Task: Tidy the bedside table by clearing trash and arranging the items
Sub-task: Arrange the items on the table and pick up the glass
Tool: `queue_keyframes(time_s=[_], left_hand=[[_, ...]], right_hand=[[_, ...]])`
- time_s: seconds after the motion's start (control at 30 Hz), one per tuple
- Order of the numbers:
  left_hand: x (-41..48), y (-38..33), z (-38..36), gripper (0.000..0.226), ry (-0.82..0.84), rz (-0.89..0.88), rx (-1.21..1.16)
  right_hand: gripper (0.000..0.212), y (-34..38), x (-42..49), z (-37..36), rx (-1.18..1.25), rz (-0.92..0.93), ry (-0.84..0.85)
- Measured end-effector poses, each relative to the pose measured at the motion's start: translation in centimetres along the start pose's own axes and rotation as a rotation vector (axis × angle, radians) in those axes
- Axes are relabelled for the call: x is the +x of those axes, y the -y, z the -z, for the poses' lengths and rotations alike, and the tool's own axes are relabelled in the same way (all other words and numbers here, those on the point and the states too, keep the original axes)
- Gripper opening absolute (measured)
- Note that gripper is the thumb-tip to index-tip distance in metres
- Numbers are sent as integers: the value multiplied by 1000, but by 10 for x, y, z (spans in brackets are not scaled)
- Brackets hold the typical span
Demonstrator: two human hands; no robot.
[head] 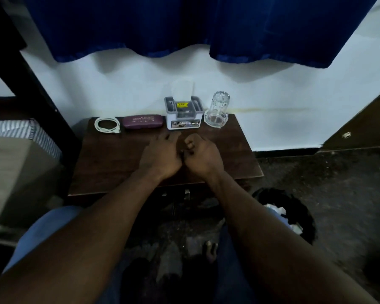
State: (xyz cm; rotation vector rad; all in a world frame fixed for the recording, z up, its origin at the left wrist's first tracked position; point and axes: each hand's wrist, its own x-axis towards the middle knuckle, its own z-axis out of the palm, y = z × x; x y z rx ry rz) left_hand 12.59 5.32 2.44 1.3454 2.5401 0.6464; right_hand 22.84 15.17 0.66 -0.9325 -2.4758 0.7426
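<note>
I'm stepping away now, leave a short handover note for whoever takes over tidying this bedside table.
Left hand: flat on the dark wooden bedside table, holding nothing.
Right hand: loosely curled beside it; whether it holds anything can't be told.
Along the back edge, left to right: coiled white cable, maroon glasses case, white and grey boxed item, upturned clear glass.
Done: no loose trash seen on top; black bin on the floor to the right holds crumpled paper.
Left: final check only.
</note>
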Motion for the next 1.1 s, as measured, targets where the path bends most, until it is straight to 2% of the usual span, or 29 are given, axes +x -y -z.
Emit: queue_keyframes(time_s=[0.27,0.43,0.57,0.73,0.83,0.93,1.1], left_hand=[[-30,63,-20,67,7,163,74],[3,81,-31,61,-54,138,38],[34,91,-48,54,-101,136,52],[89,101,-58,53,-169,110,81],[100,113,-58,48,-197,125,77],[104,109,-48,51,-141,97,94],[113,75,-10,57,27,52,146]], right_hand=[[38,-16,3,-23,-87,56,117],[41,-28,22,-46,-86,53,143],[37,-20,58,-69,-62,111,83],[33,-22,104,-98,-127,176,147],[29,-33,118,-103,-117,194,103],[27,-34,113,-96,-119,170,83],[35,-6,117,-62,-180,145,320]])
